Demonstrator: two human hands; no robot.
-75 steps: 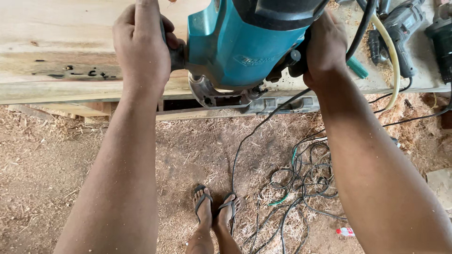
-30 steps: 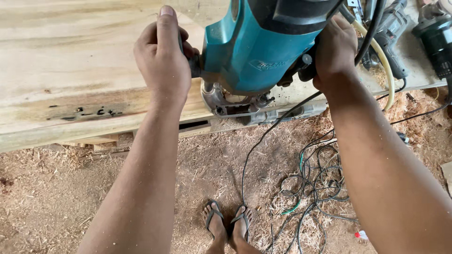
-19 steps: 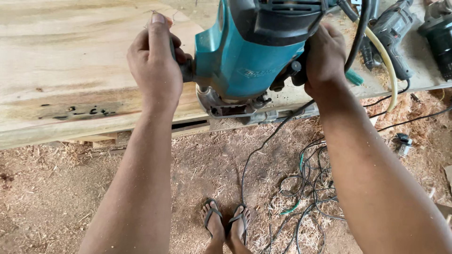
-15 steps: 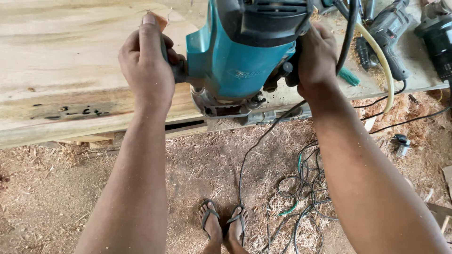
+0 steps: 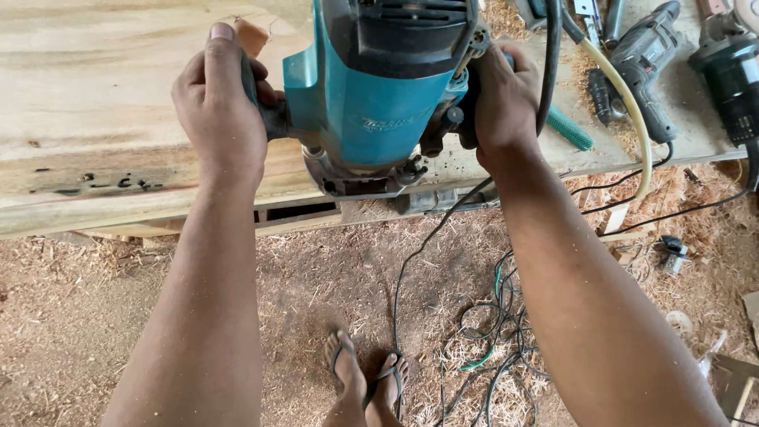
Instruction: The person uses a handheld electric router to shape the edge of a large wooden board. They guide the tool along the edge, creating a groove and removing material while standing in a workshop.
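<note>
A teal and black hand-held router (image 5: 378, 95) stands upright on the near edge of a pale wooden slab (image 5: 95, 103). My left hand (image 5: 220, 119) is closed around the router's left handle. Gripping the handle on the other side is my right hand (image 5: 500, 103). The router's metal base (image 5: 356, 180) rests at the slab's front edge, beside dark knot marks (image 5: 103, 183) in the wood. A black cord (image 5: 550, 55) runs up from the top of the machine.
A power drill (image 5: 644, 59), a second dark power tool (image 5: 731, 75), a yellowish hose (image 5: 624, 99) and a green-handled tool (image 5: 569, 128) lie on the bench at right. Tangled cables (image 5: 490, 332) and sawdust cover the ground around my sandalled feet (image 5: 365, 379).
The router and both hands have shifted left along the slab's edge over the last second. The grip on both handles is unchanged.
</note>
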